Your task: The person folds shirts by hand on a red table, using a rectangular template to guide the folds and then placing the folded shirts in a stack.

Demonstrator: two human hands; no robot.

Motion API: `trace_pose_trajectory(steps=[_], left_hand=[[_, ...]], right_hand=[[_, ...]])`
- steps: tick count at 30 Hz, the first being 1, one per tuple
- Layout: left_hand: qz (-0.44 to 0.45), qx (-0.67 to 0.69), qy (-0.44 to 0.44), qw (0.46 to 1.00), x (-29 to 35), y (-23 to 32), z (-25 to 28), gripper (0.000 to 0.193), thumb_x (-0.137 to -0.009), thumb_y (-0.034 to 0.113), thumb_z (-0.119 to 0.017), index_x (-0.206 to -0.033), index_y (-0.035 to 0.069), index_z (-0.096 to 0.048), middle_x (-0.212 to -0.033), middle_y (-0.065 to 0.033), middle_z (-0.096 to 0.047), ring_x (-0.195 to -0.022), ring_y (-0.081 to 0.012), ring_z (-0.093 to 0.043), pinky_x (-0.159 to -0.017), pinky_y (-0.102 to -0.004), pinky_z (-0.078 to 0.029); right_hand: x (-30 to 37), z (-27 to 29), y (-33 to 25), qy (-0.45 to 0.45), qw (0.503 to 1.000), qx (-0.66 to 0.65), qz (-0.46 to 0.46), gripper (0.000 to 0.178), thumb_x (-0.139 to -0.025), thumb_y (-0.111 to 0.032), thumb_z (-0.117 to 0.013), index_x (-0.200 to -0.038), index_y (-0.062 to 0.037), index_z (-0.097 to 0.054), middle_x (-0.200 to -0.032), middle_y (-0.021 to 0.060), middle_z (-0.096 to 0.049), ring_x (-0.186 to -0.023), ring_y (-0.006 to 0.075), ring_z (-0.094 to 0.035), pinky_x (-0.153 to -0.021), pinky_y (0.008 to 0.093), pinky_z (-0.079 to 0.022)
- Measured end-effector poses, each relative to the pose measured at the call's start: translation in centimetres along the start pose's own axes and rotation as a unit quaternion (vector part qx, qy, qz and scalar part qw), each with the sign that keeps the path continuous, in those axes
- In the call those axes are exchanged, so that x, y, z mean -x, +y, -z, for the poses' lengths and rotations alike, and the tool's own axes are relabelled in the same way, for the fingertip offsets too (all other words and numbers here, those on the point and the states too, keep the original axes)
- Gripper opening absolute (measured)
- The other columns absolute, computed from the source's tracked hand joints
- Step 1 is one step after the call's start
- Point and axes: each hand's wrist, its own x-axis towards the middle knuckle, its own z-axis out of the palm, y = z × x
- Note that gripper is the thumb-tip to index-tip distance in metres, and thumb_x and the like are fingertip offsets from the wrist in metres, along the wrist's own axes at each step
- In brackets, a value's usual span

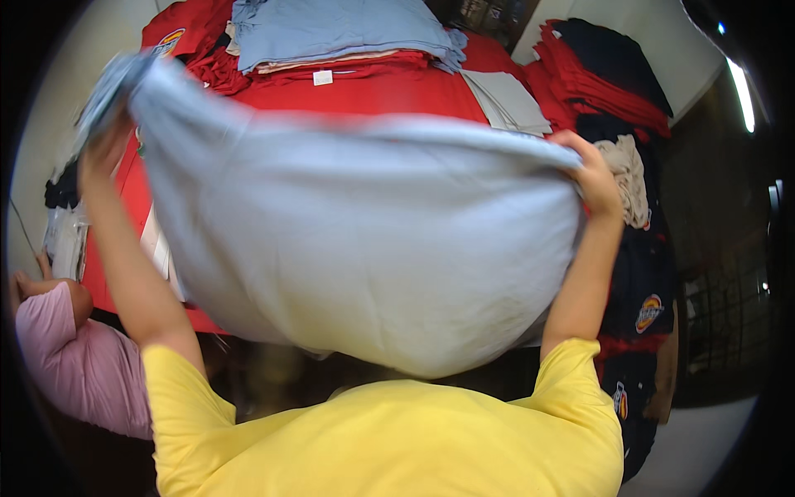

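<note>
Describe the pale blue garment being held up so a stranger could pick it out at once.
Above the red-covered table, both hands lift one light blue garment: left hand at one corner, right hand at the other. Unlike the folded light blue stack behind, it hangs spread and billowing.

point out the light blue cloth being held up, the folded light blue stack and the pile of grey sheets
light blue cloth held up (pixel 364 248), head view, middle of its spread fabric
folded light blue cloth stack (pixel 331 29), head view, top layer
pile of grey sheets (pixel 509 99), head view, top sheet
</note>
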Motion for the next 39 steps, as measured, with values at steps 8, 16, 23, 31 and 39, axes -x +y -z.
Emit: trace_pose_trajectory(steps=[8,16,23,31,39], left_hand=[[-0.042,-0.545,0.020,0.837,-0.6,-20.2,-18.5,0.060,-0.086,0.038,-0.065,-0.135,0.007,-0.051,-0.150,-0.0236,-0.031,-0.137,-0.0405,-0.032,-0.111,-0.0448,-0.032],[0.176,-0.658,0.077,0.728,13.3,-26.2,-20.0,0.059,-0.094,0.052,-0.045,-0.141,0.016,-0.047,-0.156,-0.0114,-0.026,-0.145,-0.0346,-0.014,-0.115,-0.0564,-0.011],[0.045,-0.556,0.159,0.815,19.3,-21.2,-15.7,0.042,-0.089,0.029,-0.065,-0.120,0.001,-0.058,-0.128,-0.0221,-0.052,-0.121,-0.0376,-0.047,-0.102,-0.0436,-0.037],[0.257,-0.474,0.035,0.841,35.5,-15.6,-15.3,0.037,-0.091,0.033,-0.062,-0.088,0.000,-0.046,-0.084,-0.0162,-0.048,-0.079,-0.0306,-0.049,-0.077,-0.0386,-0.041],[0.257,-0.208,0.199,0.923,33.5,-11.1,-13.3,0.020,-0.097,0.021,-0.055,-0.097,0.003,-0.046,-0.073,-0.0015,-0.050,-0.070,-0.0102,-0.044,-0.067,-0.0265,-0.041]], right_hand=[[-7.8,-17.2,12.9,0.096,0.924,0.331,-0.163,0.072,-0.087,-0.037,-0.062,-0.148,-0.0146,-0.029,-0.155,0.0196,-0.020,-0.143,0.0401,-0.017,-0.110,0.0668,-0.010],[-1.7,-21.8,17.4,-0.033,0.903,0.422,-0.070,0.063,-0.093,-0.045,-0.052,-0.145,-0.0131,-0.038,-0.155,0.0177,-0.023,-0.145,0.0350,-0.016,-0.113,0.0609,-0.008],[5.8,-13.8,16.1,0.032,0.914,0.356,-0.190,0.047,-0.090,-0.043,-0.057,-0.120,-0.0066,-0.054,-0.125,0.0169,-0.052,-0.118,0.0359,-0.049,-0.096,0.0511,-0.038],[17.7,-17.0,12.9,0.028,0.928,0.249,-0.275,0.038,-0.084,-0.030,-0.071,-0.102,0.0003,-0.055,-0.099,0.0156,-0.061,-0.091,0.0324,-0.062,-0.078,0.0425,-0.050],[18.8,-9.7,7.7,0.197,0.874,-0.287,-0.339,0.036,-0.089,-0.005,-0.063,-0.118,-0.0027,-0.041,-0.099,0.0129,-0.063,-0.087,0.0203,-0.065,-0.071,0.0352,-0.057]])
